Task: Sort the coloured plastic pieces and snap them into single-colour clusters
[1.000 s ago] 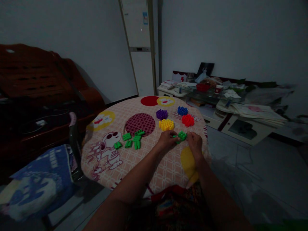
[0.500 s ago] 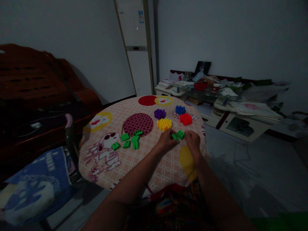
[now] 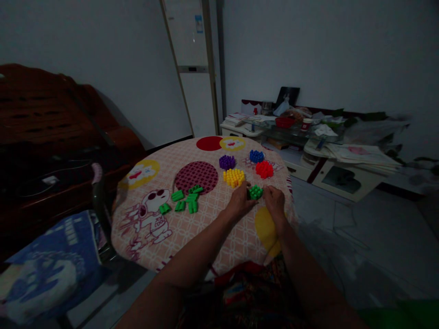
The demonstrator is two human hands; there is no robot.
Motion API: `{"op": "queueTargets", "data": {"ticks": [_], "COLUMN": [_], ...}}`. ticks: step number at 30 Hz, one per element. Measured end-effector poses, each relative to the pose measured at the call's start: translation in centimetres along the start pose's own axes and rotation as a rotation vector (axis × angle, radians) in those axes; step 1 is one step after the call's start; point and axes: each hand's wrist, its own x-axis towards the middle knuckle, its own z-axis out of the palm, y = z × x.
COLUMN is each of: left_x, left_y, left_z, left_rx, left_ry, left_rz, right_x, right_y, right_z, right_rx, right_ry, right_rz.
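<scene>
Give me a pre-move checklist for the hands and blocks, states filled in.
1. Left hand on the green, knobbed block cluster: ok, at its left side.
2. Right hand at that cluster: ok, by its right edge.
3. Cluster's pieces fully pressed together: cannot tell, too small.
4. Left hand clear of the yellow, knobbed block cluster: cannot tell, they meet in view.
5. All green blocks together: not ok, loose green, tubular blocks lie leftward on the patterned tablecloth.

The block cluster between the fingers is green; beyond them stand a yellow cluster, a purple cluster, a red cluster and a blue cluster. Beneath the fingers, the pinkish tablecloth bears a white lattice.
</scene>
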Motion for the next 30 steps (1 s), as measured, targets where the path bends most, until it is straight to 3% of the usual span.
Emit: {"op": "queueTargets", "data": {"ticks": [11,16,19,26,28,30], "left_x": [0.0,-0.2,0.4,0.2,-0.4,-0.9], "left_y": [0.5,0.7,-0.3,-3.8,-5.0,-6.4], "left_z": [0.3,-0.9,-3.3,-11.7,-13.5,-14.5], "left_rx": [-0.004,-0.001,0.088,0.433,0.453,0.418], "left_ry": [0.001,0.025,0.120,0.503,0.562,0.551], "left_rz": [0.041,0.018,-0.012,-0.210,-0.269,-0.289], "right_x": [0.0,-0.1,-0.2,-0.2,-0.2,-0.2], "right_y": [-0.2,-0.1,-0.1,0.1,0.1,0.1], "right_z": [-0.1,-0.2,-0.2,0.0,0.1,0.1], "right_rx": [-0.003,0.017,0.027,0.048,0.047,0.052], "right_ry": [-0.002,-0.004,-0.007,-0.002,-0.001,0.000], "right_rz": [0.017,0.000,0.010,0.018,0.024,0.026]}}
